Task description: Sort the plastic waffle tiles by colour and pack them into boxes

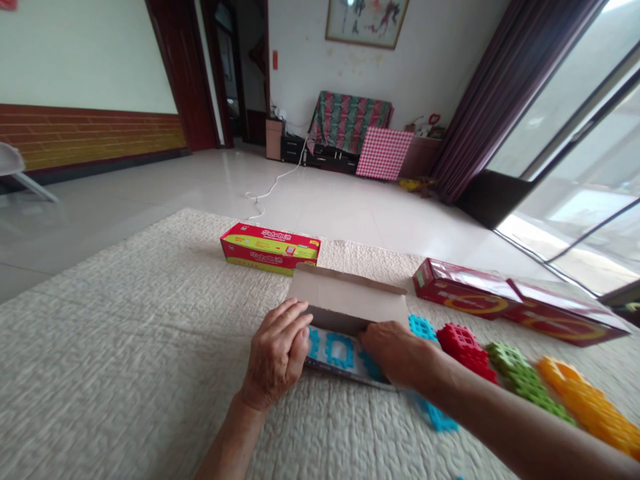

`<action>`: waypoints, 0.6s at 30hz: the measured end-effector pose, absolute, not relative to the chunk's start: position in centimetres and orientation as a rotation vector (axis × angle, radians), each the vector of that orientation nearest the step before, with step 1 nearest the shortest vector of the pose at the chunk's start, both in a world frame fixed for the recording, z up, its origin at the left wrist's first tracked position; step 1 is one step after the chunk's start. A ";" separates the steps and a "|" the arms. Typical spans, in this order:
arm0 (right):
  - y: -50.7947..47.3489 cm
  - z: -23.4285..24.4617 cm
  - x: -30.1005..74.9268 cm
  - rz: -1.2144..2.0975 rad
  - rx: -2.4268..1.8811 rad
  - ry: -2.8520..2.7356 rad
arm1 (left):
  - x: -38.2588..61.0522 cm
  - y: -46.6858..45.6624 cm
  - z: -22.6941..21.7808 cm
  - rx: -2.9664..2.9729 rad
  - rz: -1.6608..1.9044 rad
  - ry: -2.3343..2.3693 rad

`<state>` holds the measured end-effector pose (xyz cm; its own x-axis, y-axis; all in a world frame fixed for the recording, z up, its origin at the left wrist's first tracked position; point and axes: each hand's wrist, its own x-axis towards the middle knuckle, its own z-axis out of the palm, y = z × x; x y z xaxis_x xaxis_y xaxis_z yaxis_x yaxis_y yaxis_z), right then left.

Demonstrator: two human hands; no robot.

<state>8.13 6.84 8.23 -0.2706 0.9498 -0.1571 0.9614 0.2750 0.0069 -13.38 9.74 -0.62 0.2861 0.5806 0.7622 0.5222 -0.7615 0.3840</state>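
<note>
An open cardboard box [350, 293] lies on the quilted mat, its lid flap raised toward the back. Inside it are flat blue notched plastic building blocks [327, 350], laid side by side. My left hand [277, 353] holds the box at its left end, fingers together over the edge. My right hand [395, 350] dips into the right part of the box with curled fingers. A blue building block [370, 367] shows under it; the fingertips are partly hidden. More blue blocks [440, 417] lie on the mat beside my right forearm.
Red [463, 343], green [530, 380] and yellow blocks [590, 400] lie in rows at the right. Behind them are two dark red boxes [460, 290]. A red and yellow box [270, 250] stands beyond the open box. A white cord [273, 183] crosses the tiled floor.
</note>
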 end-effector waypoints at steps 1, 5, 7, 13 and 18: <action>6.9 8.4 8.3 -0.151 1.768 2.400 | -13.4 9.7 -0.6 2.469 1.506 1.059; 6.9 9.5 8.9 -0.241 1.606 2.345 | -13.4 9.8 -0.5 2.458 1.522 1.064; 6.9 10.0 9.0 -0.257 1.594 2.324 | -13.3 9.8 -0.5 2.452 1.528 1.067; 6.8 10.8 9.3 -0.261 1.612 2.259 | -13.4 9.9 -0.6 2.441 1.525 1.068; 6.0 10.9 9.9 -0.235 1.631 2.321 | -13.5 9.9 -0.5 2.435 1.543 1.067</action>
<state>9.86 5.95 10.93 -0.3141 0.8903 -0.3296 0.9383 0.3440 0.0349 -13.45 9.86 -0.54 0.2561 0.5831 0.7710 0.5153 -0.7571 0.4015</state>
